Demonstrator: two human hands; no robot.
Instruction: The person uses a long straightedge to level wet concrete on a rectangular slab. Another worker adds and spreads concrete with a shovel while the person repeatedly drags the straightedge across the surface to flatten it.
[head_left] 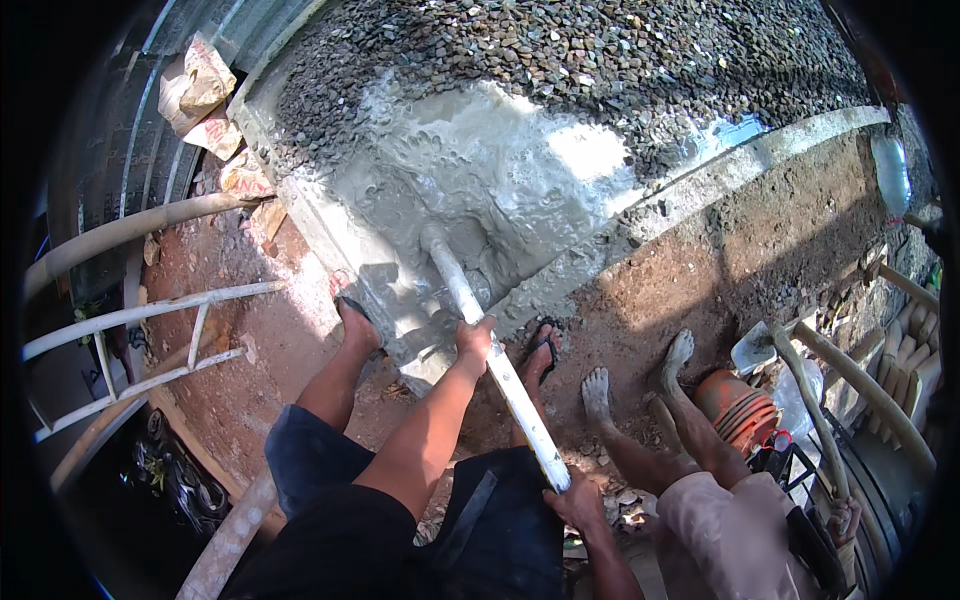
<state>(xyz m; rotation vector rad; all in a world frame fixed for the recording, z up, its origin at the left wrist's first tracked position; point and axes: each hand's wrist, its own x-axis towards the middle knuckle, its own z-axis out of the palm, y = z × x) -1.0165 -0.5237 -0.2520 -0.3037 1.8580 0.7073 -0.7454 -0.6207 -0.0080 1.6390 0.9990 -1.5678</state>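
Black sleeve (335,540) nearest the lens in the head view, and it's the left hand (475,342) wrapped around the middle of a white pole (519,403), the right hand (578,498) clamped at its near end! The pole's far end sits in wet grey mix (550,215), gravel (600,50) beyond, another person's bare feet (597,393) off right.

The left hand (476,340) holds the white pole (520,400) near its middle, and the right hand (580,502) holds its near end. Ahead of the left hand, the pole reaches into wet grey mortar (480,165), and beyond this lies gravel (600,60).
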